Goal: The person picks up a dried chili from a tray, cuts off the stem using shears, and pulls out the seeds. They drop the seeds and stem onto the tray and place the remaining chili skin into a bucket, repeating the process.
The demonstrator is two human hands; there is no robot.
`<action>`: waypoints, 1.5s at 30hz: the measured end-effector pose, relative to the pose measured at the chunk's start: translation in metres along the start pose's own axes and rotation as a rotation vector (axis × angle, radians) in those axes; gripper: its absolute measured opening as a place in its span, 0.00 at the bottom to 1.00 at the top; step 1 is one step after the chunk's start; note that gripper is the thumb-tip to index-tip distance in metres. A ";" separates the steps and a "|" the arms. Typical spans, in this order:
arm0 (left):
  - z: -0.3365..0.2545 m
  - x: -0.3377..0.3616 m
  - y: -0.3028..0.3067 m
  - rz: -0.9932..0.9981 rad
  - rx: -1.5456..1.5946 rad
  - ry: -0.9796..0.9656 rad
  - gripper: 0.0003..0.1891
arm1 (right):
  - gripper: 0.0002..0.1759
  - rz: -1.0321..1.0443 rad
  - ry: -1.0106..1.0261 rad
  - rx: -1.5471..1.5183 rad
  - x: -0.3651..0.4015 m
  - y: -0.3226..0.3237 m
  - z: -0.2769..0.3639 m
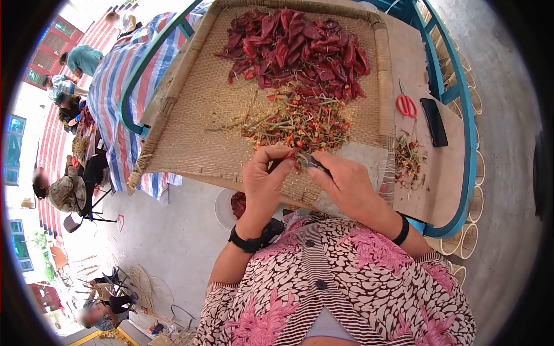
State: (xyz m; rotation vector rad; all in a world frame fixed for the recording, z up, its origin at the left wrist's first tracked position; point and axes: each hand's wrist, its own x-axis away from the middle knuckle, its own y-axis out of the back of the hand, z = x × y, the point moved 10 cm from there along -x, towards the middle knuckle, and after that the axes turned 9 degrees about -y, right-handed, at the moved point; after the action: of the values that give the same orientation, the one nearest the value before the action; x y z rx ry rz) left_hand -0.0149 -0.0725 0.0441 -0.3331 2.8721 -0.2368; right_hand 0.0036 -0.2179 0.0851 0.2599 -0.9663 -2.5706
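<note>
My left hand pinches a dried red chili pepper by its stem end, above the near edge of a woven tray. In my right hand is a small tool with a grey metal blade and a dark handle, its tip against the pepper's stem; its exact kind is partly hidden by my fingers. Just beyond my hands lies a heap of cut stems and seeds. Farther back on the tray rests a big pile of whole dried red chilies.
Red-handled scissors, a black phone and a small stem pile lie on the board to the right, inside a blue metal rail. Below the tray stands a bowl with chilies. Several people sit or stand at left beyond a striped sheet.
</note>
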 end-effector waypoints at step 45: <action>0.027 0.013 -0.005 0.226 0.188 0.293 0.07 | 0.20 0.626 -0.928 -2.082 0.015 -0.053 -0.086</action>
State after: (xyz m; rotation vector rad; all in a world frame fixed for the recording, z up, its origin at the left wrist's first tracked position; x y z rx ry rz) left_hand -0.0190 -0.0844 0.0163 0.0687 3.1040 -0.5485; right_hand 0.0011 -0.2386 -0.0143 -1.4641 1.4277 -1.6748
